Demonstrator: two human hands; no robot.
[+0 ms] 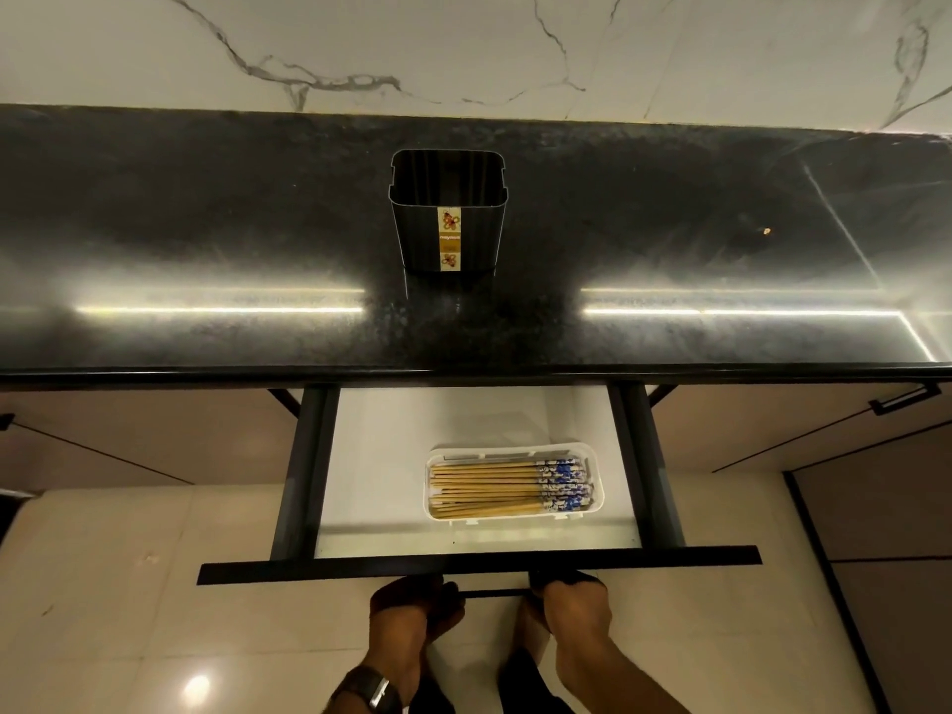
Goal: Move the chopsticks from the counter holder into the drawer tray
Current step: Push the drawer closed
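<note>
Several wooden chopsticks [494, 488] with blue-patterned ends lie side by side in a white tray [597, 474] inside the pulled-out drawer [381, 456]. The black ribbed holder [447, 219] with a floral sticker stands on the dark counter, and nothing shows inside it. My left hand [412, 610] and my right hand [572, 605] both grip the thin bar handle [494, 593] under the drawer's black front panel, left hand at its left end, right hand at its right end. A watch is on my left wrist.
The black stone counter [206, 239] runs the full width, backed by a white marble wall [463, 43]. Closed cabinet fronts [772, 420] flank the drawer. Pale floor tiles [129, 584] lie below, with my feet between my arms.
</note>
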